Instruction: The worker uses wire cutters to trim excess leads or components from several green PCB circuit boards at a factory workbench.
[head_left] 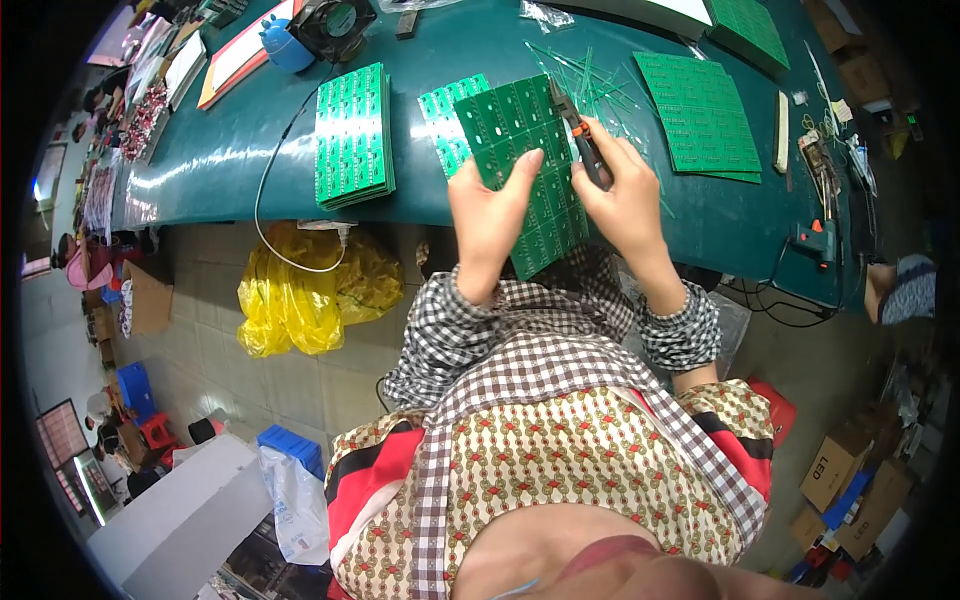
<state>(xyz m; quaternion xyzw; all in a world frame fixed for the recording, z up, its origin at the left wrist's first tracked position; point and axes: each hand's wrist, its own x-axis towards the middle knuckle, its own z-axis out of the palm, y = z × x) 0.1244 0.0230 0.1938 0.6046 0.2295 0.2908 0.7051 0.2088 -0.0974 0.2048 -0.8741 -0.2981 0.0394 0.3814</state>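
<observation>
My left hand (487,215) grips a green circuit board panel (508,118) by its left edge, thumb lying across the face. The panel is tilted up above the table's near edge. In my right hand (628,195) is a pair of cutting pliers (588,150) with black and orange handles, its jaws at the panel's upper right edge. Whether the jaws are closed on the edge I cannot tell. Behind the held panel, another green board (440,112) lies partly hidden on the table. Thin green strips (600,88) are scattered just beyond the pliers.
Board stacks stand at left (350,135), at right (698,115) and far right (750,32) on the green table (230,165). A black fan (338,28) and blue figure (285,46) are at the back. A white cable (262,190) hangs over the front edge, near a yellow bag (300,290).
</observation>
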